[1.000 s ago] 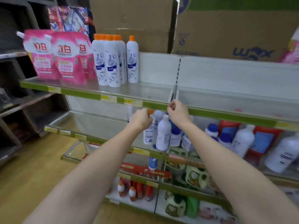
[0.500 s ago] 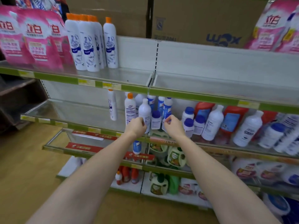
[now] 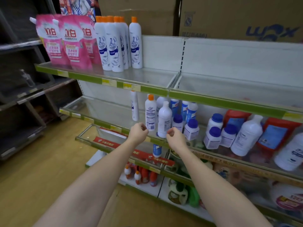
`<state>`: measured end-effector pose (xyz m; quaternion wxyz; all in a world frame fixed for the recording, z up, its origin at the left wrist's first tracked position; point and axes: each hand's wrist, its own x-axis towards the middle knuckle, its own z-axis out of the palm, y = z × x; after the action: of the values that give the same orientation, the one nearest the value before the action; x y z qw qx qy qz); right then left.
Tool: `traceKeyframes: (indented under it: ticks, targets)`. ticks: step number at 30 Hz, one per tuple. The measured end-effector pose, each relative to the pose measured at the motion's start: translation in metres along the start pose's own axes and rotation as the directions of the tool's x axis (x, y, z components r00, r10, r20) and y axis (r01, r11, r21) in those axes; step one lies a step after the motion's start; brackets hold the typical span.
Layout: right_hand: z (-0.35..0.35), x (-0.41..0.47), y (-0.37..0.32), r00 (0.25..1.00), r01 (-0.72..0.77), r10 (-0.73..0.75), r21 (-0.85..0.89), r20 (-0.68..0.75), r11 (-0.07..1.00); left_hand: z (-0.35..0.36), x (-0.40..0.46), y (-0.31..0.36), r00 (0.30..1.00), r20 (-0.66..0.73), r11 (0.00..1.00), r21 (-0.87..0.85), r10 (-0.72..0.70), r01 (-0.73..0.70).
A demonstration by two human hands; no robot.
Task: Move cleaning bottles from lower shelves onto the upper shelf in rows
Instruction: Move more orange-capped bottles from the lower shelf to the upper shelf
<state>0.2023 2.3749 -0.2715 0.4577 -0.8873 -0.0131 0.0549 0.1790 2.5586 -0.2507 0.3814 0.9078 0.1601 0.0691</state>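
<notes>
Several white cleaning bottles with orange caps stand in rows on the upper shelf, one more just to their right. On the shelf below, an orange-capped bottle and a white-capped bottle stand at the front edge, with a tall white bottle further back. My left hand hovers just left of and below the orange-capped bottle, fingers loosely curled and holding nothing. My right hand hangs in front of the white-capped bottle's base, also loosely curled and holding nothing.
Pink refill pouches fill the upper shelf's left end; its right part is bare metal. Blue-capped jars and red bottles crowd the lower shelf to the right. Cardboard boxes sit on top. Dark racks stand at left.
Both hands dropped from the upper shelf's front edge to the shelf below and now sit in front of the bottles there. The camera view shifted with them.
</notes>
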Motion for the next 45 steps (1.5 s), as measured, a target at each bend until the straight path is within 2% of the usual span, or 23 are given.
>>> traceKeyframes:
  ticks: [6, 11, 16, 20, 24, 34, 39, 45]
  targets:
    - [0.034, 0.039, -0.018, 0.998, -0.051, 0.047, 0.086, 0.05, 0.995, 0.005, 0.062, -0.021, 0.998, 0.056, 0.989, -0.144, -0.037, 0.044]
    - [0.066, 0.073, -0.041, 0.988, -0.091, 0.082, 0.065, 0.127, 0.994, 0.01, 0.119, -0.043, 0.99, 0.139, 0.968, -0.249, -0.002, 0.037]
    - [0.105, 0.107, -0.058, 0.991, -0.137, 0.136, 0.126, 0.017, 0.983, 0.011, 0.171, -0.064, 0.964, 0.255, 0.968, -0.251, 0.078, -0.012]
    - [0.129, 0.129, -0.062, 0.982, -0.145, 0.155, 0.1, -0.109, 0.984, 0.015, 0.196, -0.072, 0.934, 0.318, 0.967, -0.238, 0.162, -0.087]
    - [0.132, 0.15, -0.062, 0.973, -0.177, 0.188, 0.095, -0.135, 0.98, 0.024, 0.21, -0.07, 0.909, 0.353, 0.945, -0.308, 0.223, -0.112]
    - [0.142, 0.155, -0.053, 0.97, -0.108, 0.13, 0.116, -0.206, 0.987, 0.042, 0.217, -0.072, 0.887, 0.41, 0.857, -0.514, 0.213, 0.032]
    - [0.137, 0.146, -0.052, 0.978, -0.096, 0.122, 0.155, -0.171, 0.983, 0.037, 0.211, -0.072, 0.898, 0.399, 0.859, -0.51, 0.186, 0.049]
    - [0.129, 0.13, -0.048, 0.992, -0.056, 0.081, 0.235, -0.096, 0.97, 0.022, 0.196, -0.078, 0.904, 0.411, 0.824, -0.548, 0.115, 0.144]
